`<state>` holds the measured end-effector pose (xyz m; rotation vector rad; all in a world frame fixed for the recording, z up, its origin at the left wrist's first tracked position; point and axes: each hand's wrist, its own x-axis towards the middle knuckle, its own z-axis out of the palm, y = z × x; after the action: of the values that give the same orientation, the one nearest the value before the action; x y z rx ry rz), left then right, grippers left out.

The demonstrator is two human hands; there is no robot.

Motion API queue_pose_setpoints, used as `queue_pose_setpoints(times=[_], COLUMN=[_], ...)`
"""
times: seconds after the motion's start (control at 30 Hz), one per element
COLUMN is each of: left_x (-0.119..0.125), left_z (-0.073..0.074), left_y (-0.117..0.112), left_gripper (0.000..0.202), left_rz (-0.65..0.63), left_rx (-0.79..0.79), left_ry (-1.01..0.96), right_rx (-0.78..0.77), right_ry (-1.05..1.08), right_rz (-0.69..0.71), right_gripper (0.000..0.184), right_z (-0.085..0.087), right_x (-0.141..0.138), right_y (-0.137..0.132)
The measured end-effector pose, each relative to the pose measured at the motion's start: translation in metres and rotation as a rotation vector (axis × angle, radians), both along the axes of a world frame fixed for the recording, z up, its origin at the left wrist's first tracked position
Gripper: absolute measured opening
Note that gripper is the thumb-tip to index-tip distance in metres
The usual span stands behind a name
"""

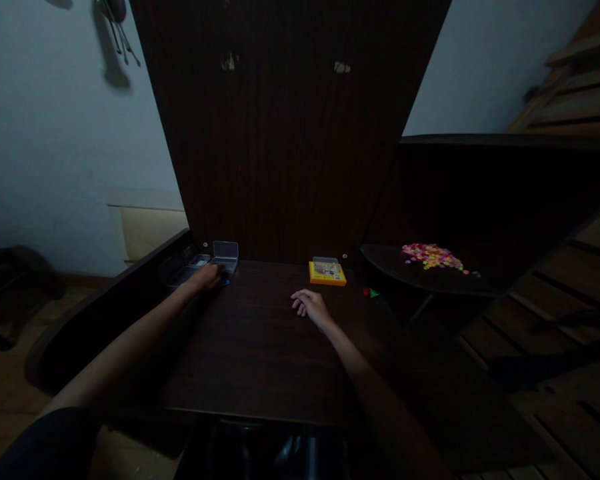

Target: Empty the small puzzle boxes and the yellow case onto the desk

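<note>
Left grip (209,275) too small to tell, sleeve (45,443) cut off

Dim; soft shadow on wall (65,147); edges stretched.

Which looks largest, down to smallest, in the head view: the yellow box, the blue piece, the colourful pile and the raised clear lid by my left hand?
1. Colourful pile
2. Yellow box
3. Raised clear lid by your left hand
4. Blue piece
</note>
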<state>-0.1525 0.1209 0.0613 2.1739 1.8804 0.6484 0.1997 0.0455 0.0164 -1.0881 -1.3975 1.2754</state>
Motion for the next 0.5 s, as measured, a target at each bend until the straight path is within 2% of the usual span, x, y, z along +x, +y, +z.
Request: queue_pose_setpoints(times=[0.13,0.27,0.43,0.5], left_x=[0.000,0.003,0.007,0.008], left_z=[0.005,0.009,0.011,0.009], left_y=[-0.001,-0.004,-0.019,-0.029], left_gripper=[0.024,0.034,0.051,0.052], left_rz=[-0.040,-0.031,0.072,0.129], left_rx=[-0.033,0.018,0.228,0.308], left_ry=[0.052,0.036,-0.040,-0.076], right_rx=[0.002,0.004,0.006,0.007], right_ry=[-0.002,-0.008,-0.009,-0.008], right_rz=[-0.001,-0.001,-0.005,-0.006], right_gripper=[0.028,0.029,0.031,0.032], right_z=[0.001,0.002,0.002,0.000], right_x=[0.000,0.001,0.001,0.001], right_y=[-0.001,-0.002,-0.001,0.000])
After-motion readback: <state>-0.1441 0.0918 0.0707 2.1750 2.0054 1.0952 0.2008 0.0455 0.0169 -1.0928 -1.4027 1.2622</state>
